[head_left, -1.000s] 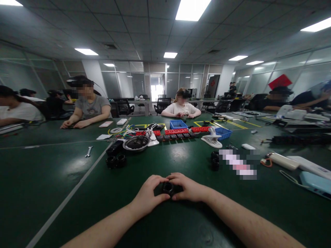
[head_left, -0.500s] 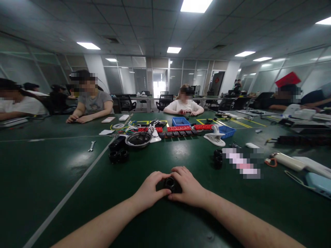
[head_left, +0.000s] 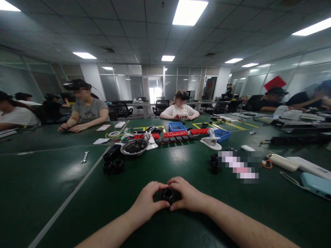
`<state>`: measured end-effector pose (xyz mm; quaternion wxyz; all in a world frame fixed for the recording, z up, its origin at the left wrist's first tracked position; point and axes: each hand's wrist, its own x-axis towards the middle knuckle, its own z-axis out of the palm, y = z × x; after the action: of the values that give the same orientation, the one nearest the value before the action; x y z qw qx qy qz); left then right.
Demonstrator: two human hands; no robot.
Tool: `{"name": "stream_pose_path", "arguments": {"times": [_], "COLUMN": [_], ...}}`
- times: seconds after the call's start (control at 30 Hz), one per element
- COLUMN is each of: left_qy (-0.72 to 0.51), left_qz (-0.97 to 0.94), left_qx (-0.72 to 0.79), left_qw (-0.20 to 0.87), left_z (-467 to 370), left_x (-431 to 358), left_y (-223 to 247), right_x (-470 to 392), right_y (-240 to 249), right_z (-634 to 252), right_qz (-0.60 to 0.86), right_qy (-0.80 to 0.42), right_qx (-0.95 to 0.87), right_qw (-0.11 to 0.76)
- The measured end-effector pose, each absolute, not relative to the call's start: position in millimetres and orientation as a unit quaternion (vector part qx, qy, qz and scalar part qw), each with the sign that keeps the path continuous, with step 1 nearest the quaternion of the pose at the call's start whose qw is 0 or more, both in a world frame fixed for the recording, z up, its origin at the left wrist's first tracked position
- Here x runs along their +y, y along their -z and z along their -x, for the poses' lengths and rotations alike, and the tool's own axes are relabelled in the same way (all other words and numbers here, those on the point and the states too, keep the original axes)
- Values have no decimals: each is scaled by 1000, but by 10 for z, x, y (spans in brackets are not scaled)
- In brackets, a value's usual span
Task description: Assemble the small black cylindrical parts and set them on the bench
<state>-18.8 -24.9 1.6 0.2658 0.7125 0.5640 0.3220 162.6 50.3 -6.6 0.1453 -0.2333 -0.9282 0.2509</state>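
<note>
A small, round black part point(head_left: 167, 199) with a hole in its top sits on the green table in front of me. My left hand point(head_left: 147, 201) curves around its left side, thumb at the near edge and fingertips at the far edge. From the other side, my right hand point(head_left: 188, 195) curls around it in the same way, so both hands' fingertips meet or nearly meet. The palms stay off the part, with gaps showing beside it. Its underside cannot be seen.
Black round parts stand at the left point(head_left: 113, 166) and right point(head_left: 214, 163). Farther back are a metal bowl point(head_left: 124, 151), a white clamp stand point(head_left: 212, 140), blue bins point(head_left: 177, 126) and red strips point(head_left: 176, 133). A wrench point(head_left: 85, 157) lies left. Co-workers sit around the table.
The camera view has tilted up slightly, so the scene sits lower in the picture. Both hands keep their hold around the black part, with little visible change.
</note>
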Motion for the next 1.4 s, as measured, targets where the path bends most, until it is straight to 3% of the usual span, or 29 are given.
{"name": "stream_pose_path", "arguments": {"times": [0.27, 0.53, 0.63, 0.77, 0.93, 1.23, 1.3, 1.4], "left_qy": [-347, -313, -314, -318, -337, -288, -285, -284], "left_qz": [-695, -738, -740, -709, -673, -749, -748, -723], "left_qx": [602, 535, 535, 578, 613, 502, 509, 556], "left_qw": [183, 266, 261, 250, 239, 322, 317, 296], "left_z": [160, 222, 207, 134, 93, 240, 229, 209], "left_x": [-248, -227, -249, -268, -265, -205, -201, -204], "left_y": [51, -15, -54, -12, 59, -14, 3, 47], "right_x": [363, 504, 552, 465, 305, 617, 621, 527], "right_y": [162, 66, 50, 76, 82, -30, -4, 43], "right_z": [-1443, -1677, -1706, -1590, -1478, -1664, -1639, -1551], "right_qz": [322, 231, 219, 259, 343, 217, 244, 305], "right_qy": [-94, -260, -275, -199, -85, -354, -355, -259], "right_qx": [-919, -933, -931, -931, -918, -908, -901, -913], "right_qw": [206, 88, 100, 163, 178, 54, 54, 74]}}
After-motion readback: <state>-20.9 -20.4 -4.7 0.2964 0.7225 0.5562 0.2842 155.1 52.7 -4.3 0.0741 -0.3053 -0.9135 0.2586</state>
